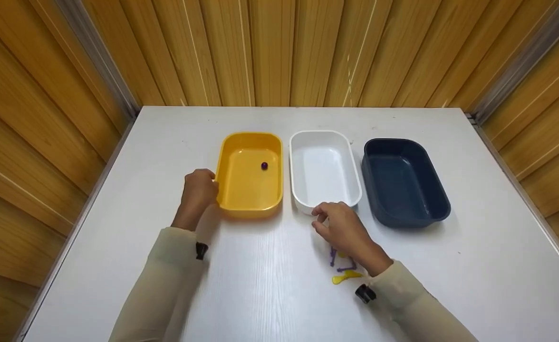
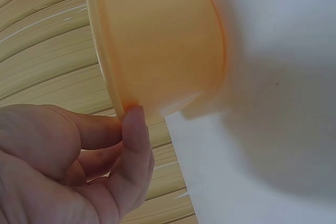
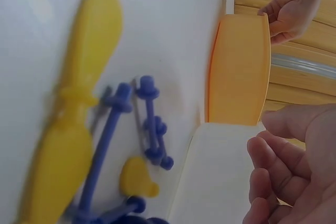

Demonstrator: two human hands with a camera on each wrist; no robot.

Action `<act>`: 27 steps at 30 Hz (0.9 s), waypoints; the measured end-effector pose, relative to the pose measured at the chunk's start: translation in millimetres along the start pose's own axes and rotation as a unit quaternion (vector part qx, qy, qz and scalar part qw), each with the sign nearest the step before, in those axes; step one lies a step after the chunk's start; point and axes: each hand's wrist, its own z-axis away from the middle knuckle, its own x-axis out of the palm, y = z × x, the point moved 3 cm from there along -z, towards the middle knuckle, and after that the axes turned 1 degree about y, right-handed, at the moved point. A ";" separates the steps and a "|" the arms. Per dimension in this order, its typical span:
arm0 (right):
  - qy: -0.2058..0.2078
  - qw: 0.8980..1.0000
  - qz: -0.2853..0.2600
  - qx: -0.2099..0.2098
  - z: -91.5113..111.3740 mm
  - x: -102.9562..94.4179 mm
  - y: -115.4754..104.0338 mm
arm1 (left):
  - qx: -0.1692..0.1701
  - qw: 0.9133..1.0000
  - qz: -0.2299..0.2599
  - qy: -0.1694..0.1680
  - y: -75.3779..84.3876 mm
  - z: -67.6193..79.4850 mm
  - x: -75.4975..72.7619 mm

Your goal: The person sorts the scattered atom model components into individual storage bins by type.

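Note:
My left hand (image 1: pixel 200 186) pinches the rim of the yellow bin (image 1: pixel 250 213) at its left side; thumb and fingers lie on either side of the wall in the left wrist view. A small dark purple ball (image 1: pixel 264 166) lies inside that bin. My right hand (image 1: pixel 342 227) hovers by the near edge of the white bin (image 1: pixel 324 183), fingers loosely bent and holding nothing. Under the right forearm lie purple plastic pegged pieces (image 3: pixel 107 150), a long yellow plastic piece (image 3: pixel 73 124) and a small yellow piece (image 3: pixel 137 177), partly hidden in the head view.
A dark blue bin (image 1: pixel 405 183) stands to the right of the white one, completing a row on the white table (image 1: pixel 260 294). Wood-patterned panels (image 1: pixel 270 52) rise behind the table and on both sides.

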 end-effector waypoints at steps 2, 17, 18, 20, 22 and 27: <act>-0.009 1.000 0.001 0.012 2.3 -1.0 4.1 | 0.007 1.000 -0.005 0.005 -0.1 0.7 0.1; -0.007 0.999 0.008 0.052 16.9 -9.7 30.9 | 0.016 1.000 -0.020 0.016 -0.4 1.1 0.4; -0.008 0.998 0.007 0.056 18.1 -10.3 32.8 | 0.013 1.000 -0.019 0.015 -0.4 1.1 0.5; -0.012 0.998 0.006 0.063 20.3 -11.2 36.4 | 0.012 1.000 -0.018 0.013 -0.4 1.0 0.9; -0.017 0.997 0.006 0.073 22.1 -12.0 40.7 | 0.012 1.000 -0.015 0.011 0.0 1.1 1.1; -0.030 0.995 0.016 0.090 25.0 -12.9 50.2 | 0.012 1.000 -0.018 0.006 0.6 0.2 0.8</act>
